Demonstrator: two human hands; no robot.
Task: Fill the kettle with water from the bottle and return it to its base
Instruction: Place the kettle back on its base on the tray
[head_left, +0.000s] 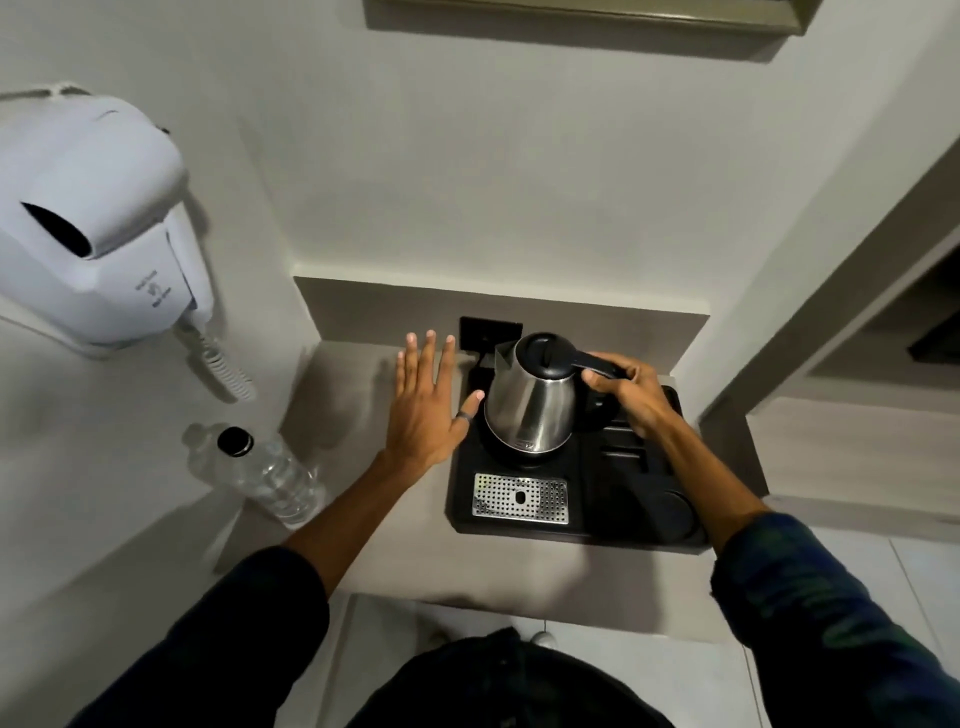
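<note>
A steel kettle (530, 402) with a black lid and handle stands on its round black base (498, 457), set in a black tray (613, 499). My right hand (626, 392) is closed around the kettle's handle. The lid is down. My left hand (426, 405) hovers flat with fingers spread just left of the kettle, thumb tip close to its body. A clear plastic water bottle (260, 470) with a black cap stands capped at the left of the shelf, apart from both hands.
The tray has a perforated metal drip grate (519, 498) in front and round recesses at the right. A black wall socket (488, 332) sits behind the kettle. A white wall-mounted hair dryer (98, 223) with a coiled cord hangs at the left. The shelf is small, walled on the left and at the back.
</note>
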